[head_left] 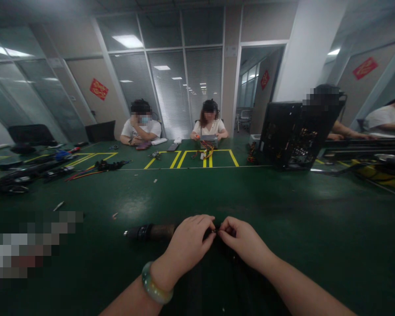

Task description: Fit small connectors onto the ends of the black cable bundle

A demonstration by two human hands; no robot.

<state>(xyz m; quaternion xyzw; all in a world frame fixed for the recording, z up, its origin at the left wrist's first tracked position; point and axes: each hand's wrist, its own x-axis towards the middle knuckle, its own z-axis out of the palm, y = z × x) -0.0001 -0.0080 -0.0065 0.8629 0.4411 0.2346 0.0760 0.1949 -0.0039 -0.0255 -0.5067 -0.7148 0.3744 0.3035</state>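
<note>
Both hands meet low in the middle of the head view, fingertips almost touching. My left hand [192,237], with a green bangle [151,283] on its wrist, is closed in a pinch. Opposite it, my right hand [243,239] pinches too, thumb against the bent forefinger. Whatever lies between the fingertips is too small and dark to name. A dark power screwdriver or drill [145,232] lies on the green table [118,267], its tip pointing left and its other end hidden behind my left hand. Something dark below the hands blends into the table.
A black computer case [292,136] stands at the back right. Cables and dark parts [102,166] lie at the left. Across the table one person [210,125] handles a metal box with wires, and another person [141,127] sits beside. A small pale piece [115,215] lies left of the drill.
</note>
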